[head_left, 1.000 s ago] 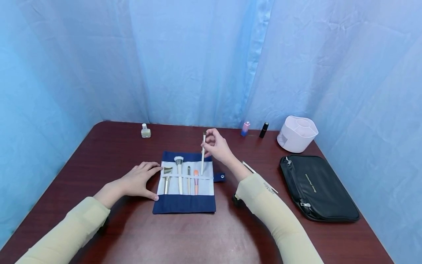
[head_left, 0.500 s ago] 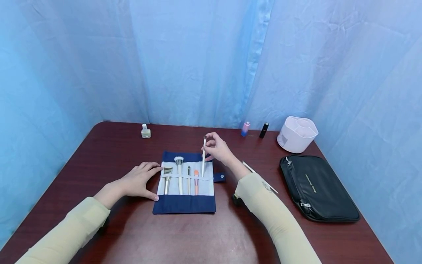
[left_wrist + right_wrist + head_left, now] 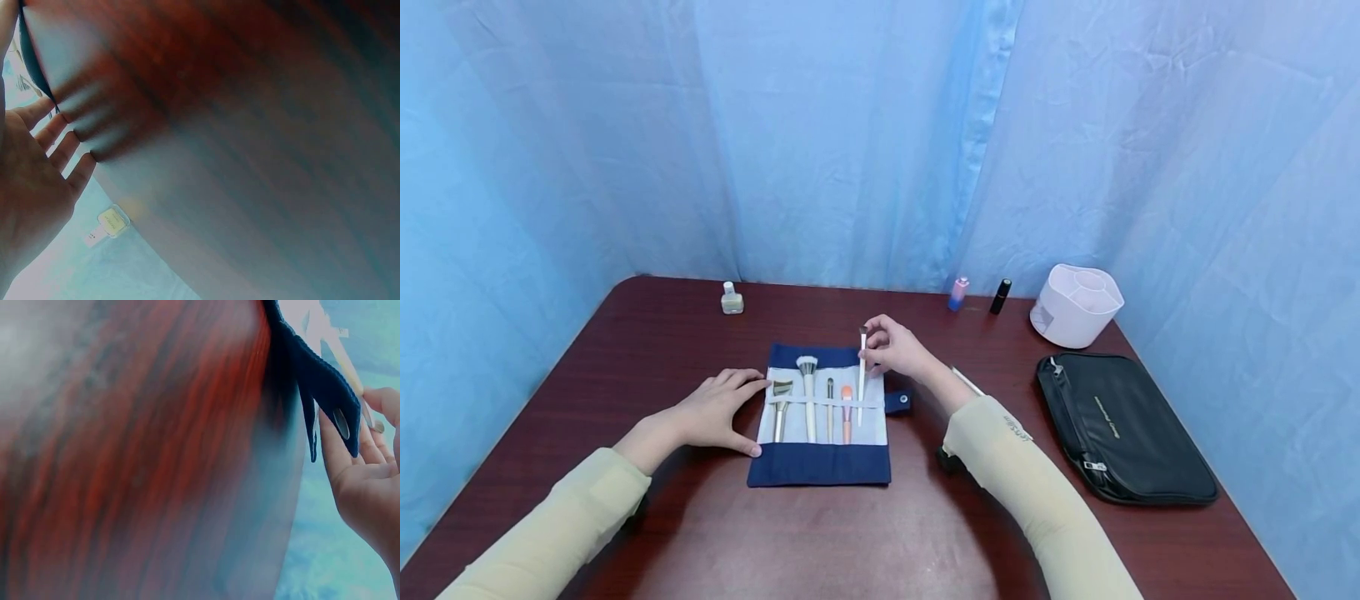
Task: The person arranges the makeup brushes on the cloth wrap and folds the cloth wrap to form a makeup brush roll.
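A navy brush roll [image 3: 820, 467] with a pale inside lies unfolded on the table. My right hand [image 3: 897, 350] pinches a white-handled makeup brush [image 3: 861, 387] near its dark bristles, which point up. The handle passes down over the roll's elastic band, right of a pink brush [image 3: 847, 417]. Also in the roll are a slim brush [image 3: 830, 412], a white fluffy brush [image 3: 809, 400] and a wide-headed brush [image 3: 780, 412]. My left hand [image 3: 718, 408] rests with spread fingers at the roll's left edge. The right wrist view shows the snap strap [image 3: 331, 394] beside my right hand [image 3: 369, 487].
A nail polish bottle [image 3: 732, 300] stands at the back left. Toward the back right are a pink-blue tube [image 3: 958, 293], a black tube [image 3: 1000, 297] and a white organizer [image 3: 1071, 312]. A black zip case [image 3: 1127, 425] lies at right. My right forearm partly covers a thin white stick [image 3: 967, 381].
My right hand has come down toward me, and the brush's handle has slid lower past the elastic band. The left hand stays in place.
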### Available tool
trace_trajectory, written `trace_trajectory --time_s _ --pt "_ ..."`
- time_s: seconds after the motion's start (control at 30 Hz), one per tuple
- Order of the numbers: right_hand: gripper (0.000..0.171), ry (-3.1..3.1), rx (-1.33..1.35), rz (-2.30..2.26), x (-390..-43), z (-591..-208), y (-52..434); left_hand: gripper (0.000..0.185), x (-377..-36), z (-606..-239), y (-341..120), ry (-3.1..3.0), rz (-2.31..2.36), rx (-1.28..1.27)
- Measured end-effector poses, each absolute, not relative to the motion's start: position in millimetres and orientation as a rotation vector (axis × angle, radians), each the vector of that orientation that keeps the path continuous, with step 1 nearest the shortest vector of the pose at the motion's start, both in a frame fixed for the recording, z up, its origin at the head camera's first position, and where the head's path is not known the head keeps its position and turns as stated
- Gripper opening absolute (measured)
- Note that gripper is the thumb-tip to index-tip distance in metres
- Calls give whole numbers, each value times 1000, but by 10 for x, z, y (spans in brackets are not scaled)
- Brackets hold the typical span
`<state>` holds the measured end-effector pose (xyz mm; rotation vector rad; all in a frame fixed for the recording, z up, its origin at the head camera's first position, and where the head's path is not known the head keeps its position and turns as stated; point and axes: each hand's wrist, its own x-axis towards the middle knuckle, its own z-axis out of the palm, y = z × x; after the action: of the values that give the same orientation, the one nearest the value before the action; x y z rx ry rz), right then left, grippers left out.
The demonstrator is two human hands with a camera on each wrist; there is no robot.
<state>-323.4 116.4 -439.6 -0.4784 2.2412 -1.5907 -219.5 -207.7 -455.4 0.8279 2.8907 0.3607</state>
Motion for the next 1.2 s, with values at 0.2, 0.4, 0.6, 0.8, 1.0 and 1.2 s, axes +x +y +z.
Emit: trace_trajectory --time_s 0.2,0.4,0.6,0.8,1.0,1.2 --pt "41 2341 -543 -1410 -3187 -4387 1220 108 -2190 -4545 -2071 2892 365 832" --pt "40 2368 -613 -1296 -3141 -4388 1238 109 -2196 -4544 -2074 2891 359 831" --pt "36 2416 -721 -1143 -3083 -4440 1245 108 -2198 -4543 -2071 2887 366 828" --pt "35 2432 -805 -1018 -3033 -4457 1245 107 -2187 -4532 -2068 2883 361 826" --pt "31 2418 -845 -974 -3027 -4464 1261 107 -2187 -4536 -2068 2884 361 829" --pt "29 2430 -888 -953 -3032 -4458 1268 108 -2187 -4549 -2072 2885 366 826"
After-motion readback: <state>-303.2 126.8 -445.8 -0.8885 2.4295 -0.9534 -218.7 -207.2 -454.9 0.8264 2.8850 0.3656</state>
